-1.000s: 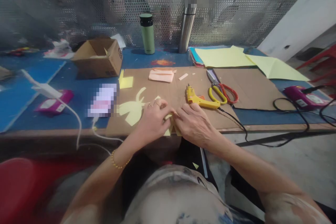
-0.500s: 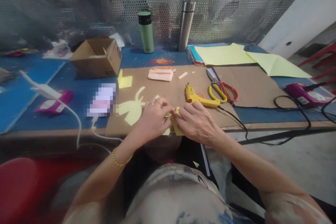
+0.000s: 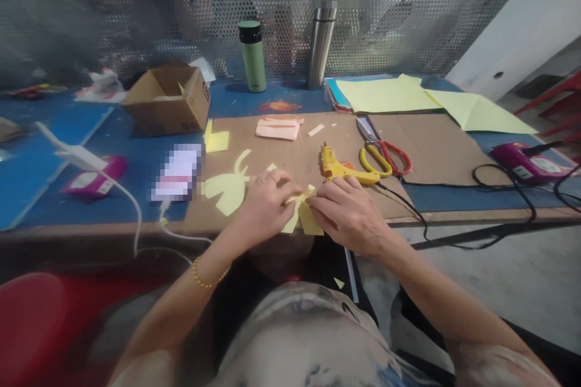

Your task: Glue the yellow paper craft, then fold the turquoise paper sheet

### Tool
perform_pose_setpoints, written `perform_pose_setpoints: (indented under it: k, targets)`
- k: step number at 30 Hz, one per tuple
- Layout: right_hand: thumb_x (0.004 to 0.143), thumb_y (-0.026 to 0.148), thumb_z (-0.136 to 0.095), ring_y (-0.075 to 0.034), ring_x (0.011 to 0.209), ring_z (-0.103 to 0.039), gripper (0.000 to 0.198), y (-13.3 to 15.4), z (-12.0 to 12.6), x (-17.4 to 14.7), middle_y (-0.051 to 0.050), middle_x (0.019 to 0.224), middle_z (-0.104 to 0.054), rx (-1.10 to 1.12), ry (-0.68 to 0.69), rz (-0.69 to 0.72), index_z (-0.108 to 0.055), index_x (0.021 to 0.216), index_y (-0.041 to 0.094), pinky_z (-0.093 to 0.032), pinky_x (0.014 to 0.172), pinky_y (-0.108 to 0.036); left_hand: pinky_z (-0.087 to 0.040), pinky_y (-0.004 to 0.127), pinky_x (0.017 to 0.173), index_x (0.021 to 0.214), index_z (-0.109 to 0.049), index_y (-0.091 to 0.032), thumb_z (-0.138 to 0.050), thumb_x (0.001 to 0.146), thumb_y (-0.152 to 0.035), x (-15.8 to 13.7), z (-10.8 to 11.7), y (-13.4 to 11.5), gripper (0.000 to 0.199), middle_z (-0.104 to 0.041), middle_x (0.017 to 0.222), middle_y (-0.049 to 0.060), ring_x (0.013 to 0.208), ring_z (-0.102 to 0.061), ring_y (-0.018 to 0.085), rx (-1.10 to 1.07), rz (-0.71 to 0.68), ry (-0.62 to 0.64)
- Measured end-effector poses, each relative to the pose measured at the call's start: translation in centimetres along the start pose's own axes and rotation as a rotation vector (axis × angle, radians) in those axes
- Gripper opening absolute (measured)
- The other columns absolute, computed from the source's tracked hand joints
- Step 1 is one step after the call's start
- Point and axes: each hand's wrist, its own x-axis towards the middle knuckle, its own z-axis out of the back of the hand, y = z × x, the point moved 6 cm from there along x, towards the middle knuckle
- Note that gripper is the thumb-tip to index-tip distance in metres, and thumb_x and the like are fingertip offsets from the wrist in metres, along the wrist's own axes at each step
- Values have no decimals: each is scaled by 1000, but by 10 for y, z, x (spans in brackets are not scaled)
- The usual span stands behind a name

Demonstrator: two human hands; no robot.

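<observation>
Between my hands, at the table's front edge, is a yellow paper piece (image 3: 311, 221) shaped like a bow with tails hanging down. My left hand (image 3: 269, 201) has its fingers closed on the left side of this paper bow. On its right side, the curled fingers of my right hand (image 3: 347, 211) pinch it near the middle knot. Left of my left hand lies a cut yellow paper shape (image 3: 229, 189) with a curved strip. Just beyond my right hand rests a yellow glue gun (image 3: 345, 172). Scissors (image 3: 384, 154) with yellow and red handles lie to its right.
A cardboard sheet (image 3: 281, 154) covers the work area. Pink paper strips (image 3: 278, 129) lie at its back. Behind stand a green bottle (image 3: 252, 57), a steel flask (image 3: 321, 51) and a cardboard box (image 3: 167, 100). Yellow sheets (image 3: 385, 95) lie back right. A black cord (image 3: 411, 208) trails right.
My right hand has shifted slightly right and opened a small gap from my left hand. More of the paper bow's middle and tails now shows between them.
</observation>
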Motion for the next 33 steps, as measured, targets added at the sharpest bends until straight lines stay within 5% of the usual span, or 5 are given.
perform_pose_setpoints:
  k: [9, 14, 21, 28, 33]
  targets:
    - [103, 15, -53, -21, 78, -43, 28, -3, -12, -4, -5, 77, -61, -42, 46, 15, -71, 81, 17, -29, 73, -36, -43, 46, 101, 97, -74, -23, -64, 95, -23, 7, 3, 10, 10, -70, 112, 5, 107, -64, 24, -235, 61, -31]
    - [102, 13, -52, -21, 78, -46, 25, -5, -12, -3, -6, 81, -65, -15, 44, 3, -72, 87, 16, -31, 73, -36, -54, 39, 94, 125, -66, -23, -64, 95, -26, 8, 12, 19, 31, -68, 114, 7, 98, -65, 20, -343, 106, -171]
    - [104, 20, -53, -21, 80, -56, 22, -28, 17, -20, -7, 87, -72, -9, -165, -210, -73, 111, 16, -35, 73, -37, -50, 46, 104, 132, -62, -23, -60, 100, -25, -44, 40, 4, 33, -68, 123, 11, 115, -65, 27, 52, 101, -329]
    - [105, 18, -49, -19, 80, -60, 25, -33, 1, -14, -7, 85, -73, 129, -161, -182, -73, 99, 17, -37, 75, -34, -54, 46, 99, 148, -50, -23, -62, 99, -39, -37, 24, -1, 53, -69, 126, 13, 111, -68, 27, -127, 195, -143]
    - [105, 19, -49, -18, 78, -60, 27, -23, -7, -1, -7, 86, -73, 155, -171, -149, -74, 96, 16, -36, 76, -33, -56, 38, 81, 163, -28, -20, -67, 92, -39, -12, -2, 9, 83, -70, 98, 4, 80, -66, 18, -427, 383, -95]
